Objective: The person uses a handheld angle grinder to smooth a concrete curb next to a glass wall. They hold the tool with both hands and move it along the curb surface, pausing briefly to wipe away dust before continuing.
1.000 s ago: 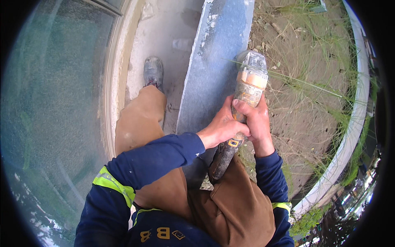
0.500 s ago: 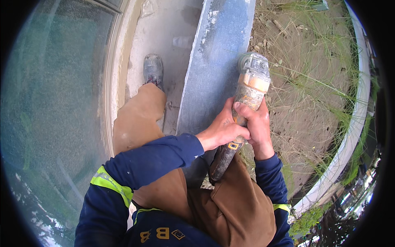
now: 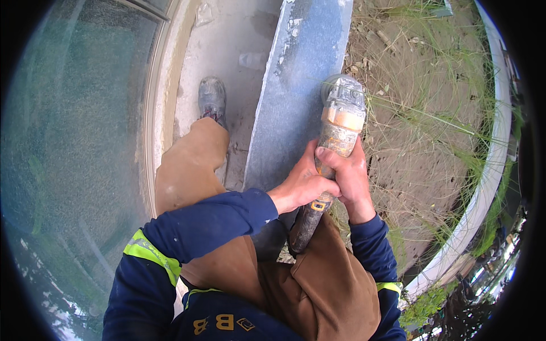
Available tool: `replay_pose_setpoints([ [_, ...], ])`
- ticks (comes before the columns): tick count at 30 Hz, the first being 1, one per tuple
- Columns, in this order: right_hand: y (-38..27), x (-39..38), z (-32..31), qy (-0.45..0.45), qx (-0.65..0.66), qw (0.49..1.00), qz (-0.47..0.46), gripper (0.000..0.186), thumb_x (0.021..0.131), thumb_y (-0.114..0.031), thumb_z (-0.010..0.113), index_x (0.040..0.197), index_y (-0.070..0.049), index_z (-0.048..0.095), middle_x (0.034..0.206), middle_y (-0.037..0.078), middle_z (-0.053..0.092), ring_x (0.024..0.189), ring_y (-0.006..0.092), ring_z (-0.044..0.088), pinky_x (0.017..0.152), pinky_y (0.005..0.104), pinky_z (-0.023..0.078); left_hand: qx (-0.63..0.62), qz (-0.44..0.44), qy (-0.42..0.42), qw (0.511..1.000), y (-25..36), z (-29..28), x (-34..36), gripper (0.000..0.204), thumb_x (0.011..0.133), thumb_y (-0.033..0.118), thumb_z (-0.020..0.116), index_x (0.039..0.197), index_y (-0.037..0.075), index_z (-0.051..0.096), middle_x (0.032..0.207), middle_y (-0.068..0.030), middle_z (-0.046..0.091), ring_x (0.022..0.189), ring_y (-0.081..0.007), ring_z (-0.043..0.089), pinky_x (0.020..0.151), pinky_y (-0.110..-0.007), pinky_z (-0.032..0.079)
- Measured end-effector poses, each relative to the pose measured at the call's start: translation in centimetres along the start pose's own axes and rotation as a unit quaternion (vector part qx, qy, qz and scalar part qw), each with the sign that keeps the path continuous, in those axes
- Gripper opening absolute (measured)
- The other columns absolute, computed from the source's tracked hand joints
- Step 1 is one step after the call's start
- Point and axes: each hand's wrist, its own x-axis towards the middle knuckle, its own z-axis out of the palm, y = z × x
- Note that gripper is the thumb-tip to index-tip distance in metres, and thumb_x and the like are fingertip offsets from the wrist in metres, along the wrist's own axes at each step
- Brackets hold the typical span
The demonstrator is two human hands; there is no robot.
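Observation:
A dusty, worn angle grinder point(image 3: 340, 122) is gripped by both my hands over the right side of a long blue-grey slab point(image 3: 290, 108). My left hand point(image 3: 304, 181) wraps round its body from the left, while my right hand point(image 3: 351, 176) closes on it from the right, thumb laid across the top. The grinder's head lies at the slab's right edge, its disc partly showing on the left of the head. The dark rear end of the tool points back toward my right knee. Whether the disc is spinning I cannot tell.
To the left, a framed glass pane point(image 3: 85, 125) runs beside a dusty concrete strip where my boot point(image 3: 212, 98) stands. A clear plastic cup-like item point(image 3: 250, 60) lies there. Right of the slab is soil with long grass point(image 3: 438, 113), bounded by a curved pale edging point(image 3: 493, 153).
The grinder and both my hands have shifted slightly left, so its head reaches a little farther over the slab. My grip is the same.

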Motion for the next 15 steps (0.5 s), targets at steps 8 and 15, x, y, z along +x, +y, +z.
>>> replay_pose_setpoints([
  [8, -0.3, -0.7, 0.8, 0.031, 0.048, 0.998, -0.036, 0.055, 0.080, -0.007, 0.074, 0.126, 0.002, 0.044, 0.110, 0.013, 0.061, 0.096, 0.0209, 0.063, 0.085, 0.0360, 0.054, 0.016, 0.049, -0.046, 0.998, 1.1, -0.9, -0.5, 0.103, 0.066, -0.003, 0.073, 0.151, 0.000, 0.014, 0.132, -0.0205, 0.047, 0.124, -0.0279, 0.050, 0.094, -0.037, 0.051],
  [15, 1.1, -0.3, 1.2, 0.032, -0.027, 0.997, -0.069, 0.067, 0.078, -0.017, 0.079, 0.130, 0.002, 0.042, 0.116, 0.014, 0.061, 0.105, 0.0213, 0.061, 0.090, 0.0362, 0.052, 0.031, 0.067, -0.043, 0.996, 1.1, -1.7, -0.9, 0.096, 0.067, -0.010, 0.072, 0.147, 0.005, 0.020, 0.135, -0.0170, 0.046, 0.124, -0.0260, 0.053, 0.096, -0.039, 0.053],
])
